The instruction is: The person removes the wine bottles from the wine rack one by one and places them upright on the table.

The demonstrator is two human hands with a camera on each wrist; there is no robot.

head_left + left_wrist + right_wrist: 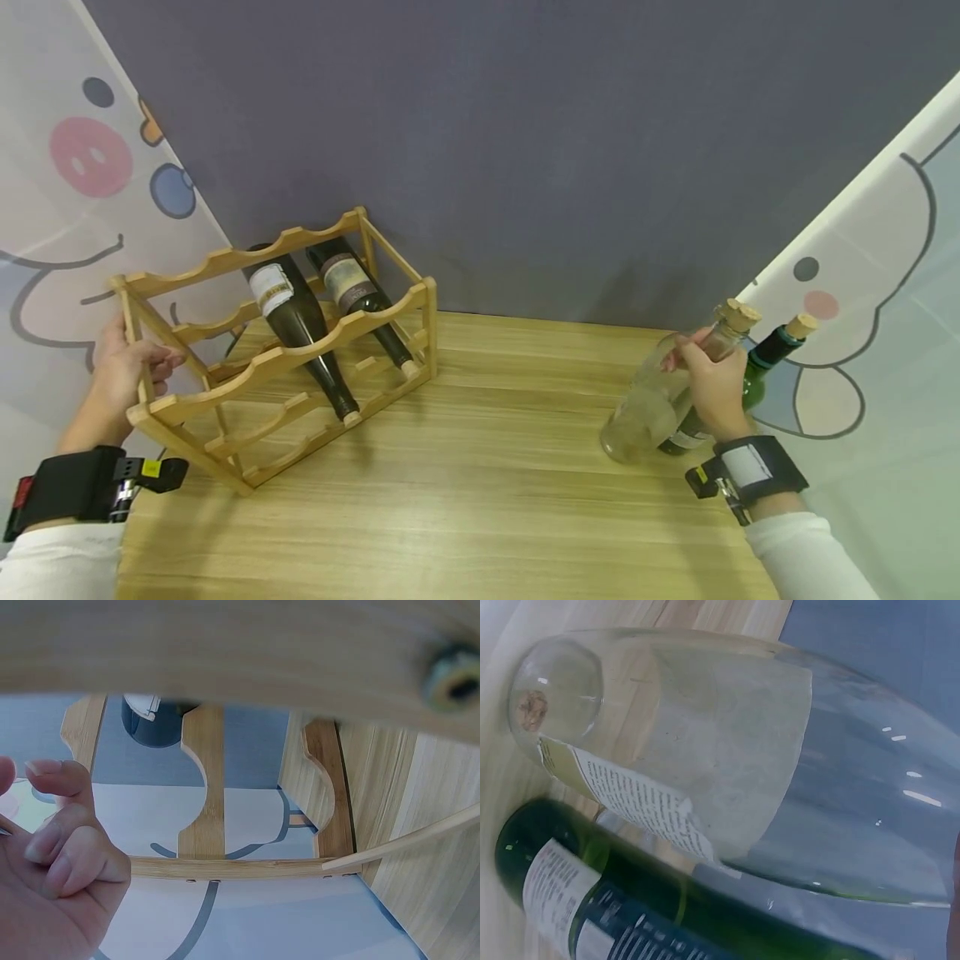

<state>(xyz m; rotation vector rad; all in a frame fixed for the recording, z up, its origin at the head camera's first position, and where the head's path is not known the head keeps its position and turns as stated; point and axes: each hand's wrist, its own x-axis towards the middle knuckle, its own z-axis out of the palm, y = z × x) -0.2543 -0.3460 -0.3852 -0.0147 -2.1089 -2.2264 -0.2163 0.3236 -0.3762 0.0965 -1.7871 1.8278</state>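
On the left in the head view stands a wooden wine rack (pixel 266 367). My left hand (pixel 127 371) holds its left end frame, fingers curled round the bar; in the left wrist view this hand (pixel 64 877) shows bent fingers beside the slats. Two dark corked wine bottles lie tilted in the rack: one with a white label (pixel 288 312), another with a beige label (pixel 352 287). At the right, my right hand (pixel 716 387) grips a clear glass bottle (pixel 633 421) near its neck. In the right wrist view the clear bottle (pixel 727 750) carries a pale label.
Beside the clear bottle stands a corked green bottle (pixel 756 379). Two corks (pixel 738 315) show close together above my right hand; a second clear bottle there is mostly hidden. The wooden tabletop (pixel 465 492) meets a grey back panel (pixel 510 167) and printed side walls (pixel 900 350).
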